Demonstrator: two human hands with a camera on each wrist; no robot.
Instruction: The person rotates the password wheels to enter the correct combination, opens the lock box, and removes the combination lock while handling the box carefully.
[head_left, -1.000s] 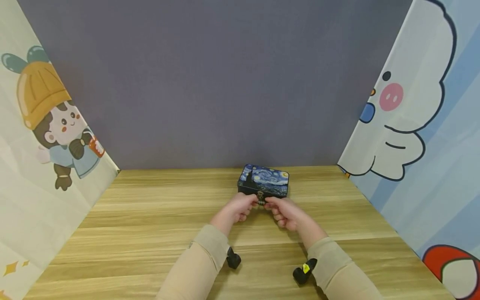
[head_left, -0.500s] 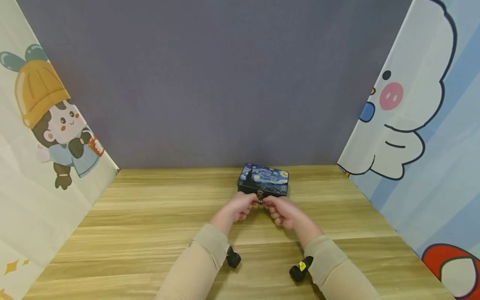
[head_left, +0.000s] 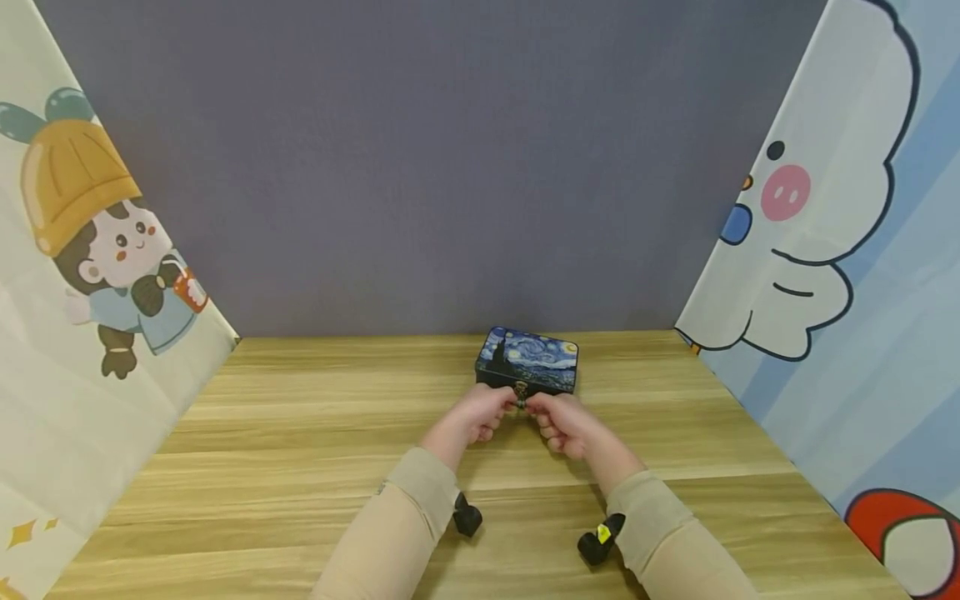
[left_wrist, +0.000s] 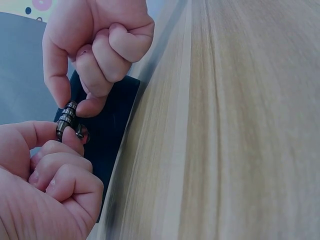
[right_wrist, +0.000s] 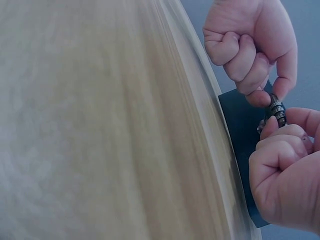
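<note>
A small box with a blue starry-night lid stands on the wooden table, lid down. A little brass combination lock hangs at its front face. My left hand pinches the lock from the left and my right hand pinches it from the right, the other fingers curled. In the left wrist view the lock sits between the left hand below and the right hand above, against the dark box side. The right wrist view shows the lock, the right hand and the left hand.
A grey wall closes the back of the table. Cartoon-printed panels stand at the left and right. Black cameras sit on my left wrist and right wrist. Bare wood lies on both sides of the box.
My right forearm has shifted slightly left, closer to the lock. Both hands stay on the lock and the box has not moved.
</note>
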